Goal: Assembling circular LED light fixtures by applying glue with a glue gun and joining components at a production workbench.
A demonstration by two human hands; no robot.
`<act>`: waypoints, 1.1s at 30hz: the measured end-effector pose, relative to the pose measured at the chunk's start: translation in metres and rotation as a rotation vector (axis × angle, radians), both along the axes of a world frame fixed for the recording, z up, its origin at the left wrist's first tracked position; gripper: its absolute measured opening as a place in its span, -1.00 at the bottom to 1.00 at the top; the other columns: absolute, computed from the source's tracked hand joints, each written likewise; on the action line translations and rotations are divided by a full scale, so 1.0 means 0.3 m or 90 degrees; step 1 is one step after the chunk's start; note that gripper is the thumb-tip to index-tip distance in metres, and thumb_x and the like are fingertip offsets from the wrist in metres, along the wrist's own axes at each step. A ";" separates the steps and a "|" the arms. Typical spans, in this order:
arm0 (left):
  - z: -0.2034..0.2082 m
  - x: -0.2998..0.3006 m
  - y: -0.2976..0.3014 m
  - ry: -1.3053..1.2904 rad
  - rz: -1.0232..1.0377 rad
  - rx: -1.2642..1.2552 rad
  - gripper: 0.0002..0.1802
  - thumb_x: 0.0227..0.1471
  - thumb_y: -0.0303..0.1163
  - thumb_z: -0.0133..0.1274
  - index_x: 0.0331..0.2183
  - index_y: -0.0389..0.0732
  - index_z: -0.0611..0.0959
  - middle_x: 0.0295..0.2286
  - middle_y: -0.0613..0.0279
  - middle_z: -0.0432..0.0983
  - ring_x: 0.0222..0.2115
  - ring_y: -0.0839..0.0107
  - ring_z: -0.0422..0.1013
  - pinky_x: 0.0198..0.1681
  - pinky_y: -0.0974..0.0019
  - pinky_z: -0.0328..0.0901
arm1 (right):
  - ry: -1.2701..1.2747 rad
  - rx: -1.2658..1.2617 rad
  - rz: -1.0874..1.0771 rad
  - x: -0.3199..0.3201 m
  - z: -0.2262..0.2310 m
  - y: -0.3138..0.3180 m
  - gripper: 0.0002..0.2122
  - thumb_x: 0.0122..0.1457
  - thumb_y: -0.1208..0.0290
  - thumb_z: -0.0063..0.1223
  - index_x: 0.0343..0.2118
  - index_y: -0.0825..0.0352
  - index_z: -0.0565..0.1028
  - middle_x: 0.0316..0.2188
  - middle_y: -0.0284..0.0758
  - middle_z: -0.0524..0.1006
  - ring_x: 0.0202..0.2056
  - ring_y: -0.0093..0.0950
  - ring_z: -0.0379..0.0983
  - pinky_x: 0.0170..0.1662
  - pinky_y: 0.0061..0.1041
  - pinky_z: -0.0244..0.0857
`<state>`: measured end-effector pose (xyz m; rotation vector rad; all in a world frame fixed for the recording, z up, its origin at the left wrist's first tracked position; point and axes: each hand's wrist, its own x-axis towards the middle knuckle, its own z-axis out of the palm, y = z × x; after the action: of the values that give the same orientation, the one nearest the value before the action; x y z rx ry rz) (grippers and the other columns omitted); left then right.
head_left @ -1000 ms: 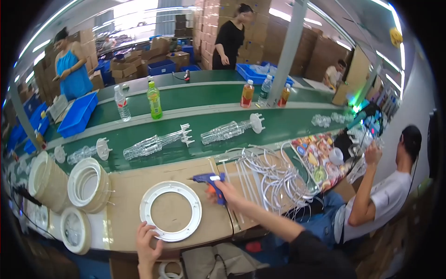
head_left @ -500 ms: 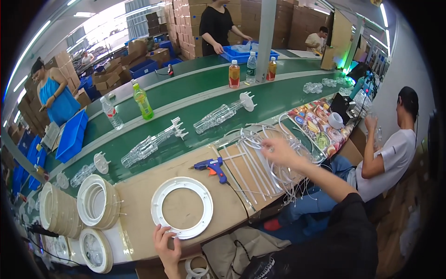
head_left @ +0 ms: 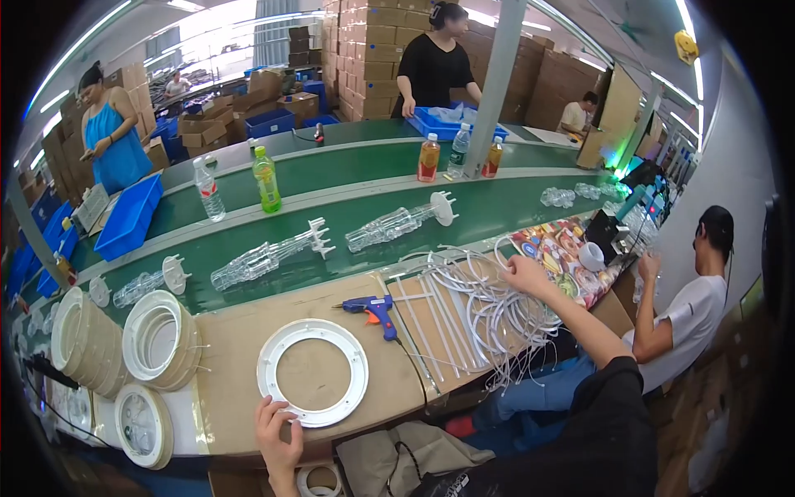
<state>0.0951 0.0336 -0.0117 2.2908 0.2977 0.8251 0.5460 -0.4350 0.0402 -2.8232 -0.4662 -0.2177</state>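
A white plastic ring [head_left: 354, 377] lies flat on the cardboard-covered bench. At its near left edge is my left hand [head_left: 280, 435], its fingertips touching the rim, the fingers loosely bent and apart. My right hand [head_left: 530, 275] reaches over a tangle of white cables [head_left: 497, 311] on the right of the bench, with thumb and fingers pinched on a looped white cable at the far side of the pile. Between ring and cables lies a blue glue gun [head_left: 373, 311], nozzle to the left. Several thin white strips [head_left: 443, 327] lie beside the cables.
Stacked white rings [head_left: 157, 340] stand at the left end. Clear plastic assemblies [head_left: 269, 261] lie on the green conveyor [head_left: 331, 219] beyond. Bottles [head_left: 267, 180] stand along its divider. A co-worker in white [head_left: 691, 319] sits at right; another in black [head_left: 439, 66] stands across.
My right hand has gone from a blurred sweep above the cables to a pinch at their far edge. My left hand stays at the ring. The view has shifted slightly.
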 end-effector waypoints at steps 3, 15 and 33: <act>-0.007 0.006 -0.005 -0.002 -0.002 0.006 -0.89 -0.19 -0.53 0.14 -0.46 -0.24 0.61 -0.20 0.13 0.54 0.09 -0.08 0.32 0.10 -0.02 0.26 | 0.037 -0.121 0.014 -0.006 -0.001 -0.017 -0.66 -0.01 0.16 0.23 -0.31 0.36 0.62 -0.36 -0.10 0.62 -0.25 -0.17 0.57 -0.19 -0.22 0.44; 0.008 0.015 -0.013 0.009 -0.004 -0.009 -0.89 -0.18 -0.53 0.13 -0.45 -0.24 0.61 -0.19 0.11 0.54 0.10 -0.09 0.31 0.14 -0.04 0.22 | -0.215 0.178 0.075 -0.055 0.064 -0.029 -0.74 0.18 0.31 0.08 -0.47 0.46 0.55 -0.66 -0.14 0.48 -0.59 -0.31 0.43 -0.45 -0.30 0.26; 0.018 0.024 -0.033 0.011 0.001 -0.001 -0.90 -0.17 -0.53 0.13 -0.45 -0.24 0.62 -0.21 0.10 0.54 0.09 -0.10 0.31 0.13 -0.05 0.21 | -0.222 0.274 0.200 -0.060 0.099 -0.029 -0.70 0.19 0.28 0.14 -0.60 0.39 0.55 -0.63 -0.29 0.51 -0.49 -0.37 0.47 -0.35 -0.44 0.31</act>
<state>0.1024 0.0237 -0.0064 2.2978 0.3075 0.8061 0.5279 -0.4436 0.0699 -2.2592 -0.8161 -0.6618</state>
